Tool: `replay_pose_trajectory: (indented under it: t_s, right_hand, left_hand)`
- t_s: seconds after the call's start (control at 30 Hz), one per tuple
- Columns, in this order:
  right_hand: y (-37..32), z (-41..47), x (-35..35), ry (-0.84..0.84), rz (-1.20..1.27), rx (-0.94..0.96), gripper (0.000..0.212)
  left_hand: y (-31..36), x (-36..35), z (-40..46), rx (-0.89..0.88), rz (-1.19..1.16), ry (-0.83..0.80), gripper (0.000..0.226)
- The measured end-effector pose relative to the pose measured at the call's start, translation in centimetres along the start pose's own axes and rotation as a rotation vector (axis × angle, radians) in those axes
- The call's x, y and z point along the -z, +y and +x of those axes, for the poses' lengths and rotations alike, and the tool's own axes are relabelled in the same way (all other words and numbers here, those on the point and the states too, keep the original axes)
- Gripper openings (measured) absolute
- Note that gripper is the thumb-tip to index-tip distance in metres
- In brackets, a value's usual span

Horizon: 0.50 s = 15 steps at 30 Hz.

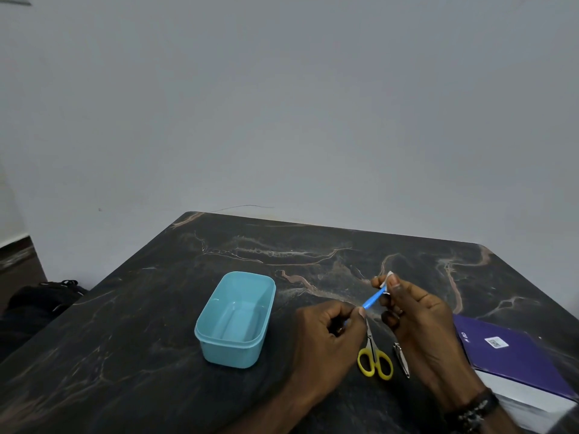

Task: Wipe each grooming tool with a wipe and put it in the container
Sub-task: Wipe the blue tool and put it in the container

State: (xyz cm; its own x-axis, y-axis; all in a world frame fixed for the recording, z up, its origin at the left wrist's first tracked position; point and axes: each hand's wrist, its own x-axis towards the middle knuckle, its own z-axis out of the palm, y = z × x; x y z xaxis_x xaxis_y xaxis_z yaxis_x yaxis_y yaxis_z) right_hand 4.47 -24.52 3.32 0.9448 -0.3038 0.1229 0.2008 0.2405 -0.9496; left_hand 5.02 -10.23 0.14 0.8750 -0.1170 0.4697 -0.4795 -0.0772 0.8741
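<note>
Lowest in the frame, at the right, a beaded bracelet (473, 410) circles the wrist of the right hand (423, 321). Just right of it lies a glossy purple packet (513, 352), flat and rectangular, probably the source of the wipes. Between the two wrists, the yellow-handled scissors (375, 358) and the steel nail clipper (402, 360) lie side by side on the table (125, 355), close at hand as though waiting their turn.

Above them the left hand (326, 327) pinches the lower end of a thin blue tool (372, 299), a smooth plastic stick, steadying it at a slant. The right hand's thumb and fingers curl round a small white wipe (388, 278) pinched over the tool's upper end, so the wipe can rub along it; the tip is covered, so what kind of tool it is I cannot tell.

Left of centre stands the turquoise container (235, 321), a rounded rectangular plastic tub, lidless and with nothing inside, within easy reach of the left hand.

The table is dark, polished, marble-patterned with pale veins. Beyond it rises a plain grey wall (282, 104).
</note>
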Motion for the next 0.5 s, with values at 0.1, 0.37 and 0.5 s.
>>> replay_pose_trajectory:
  t_s: [0.1, 0.37, 0.5]
  right_hand:
    - [0.0, 0.1, 0.2, -0.006, 0.016, -0.026, 0.027]
    - [0.2, -0.6, -0.6, -0.138, -0.154, -0.047, 0.031]
    - [0.3, -1.3, -1.0, -0.265, -0.267, -0.069, 0.023]
  left_hand:
    - [0.0, 0.0, 0.2, -0.024, -0.04, 0.086, 0.022]
    - [1.3, 0.9, 1.3, -0.024, -0.224, 0.362, 0.015]
    - [1.0, 0.9, 1.5, -0.026, -0.229, 0.404, 0.012]
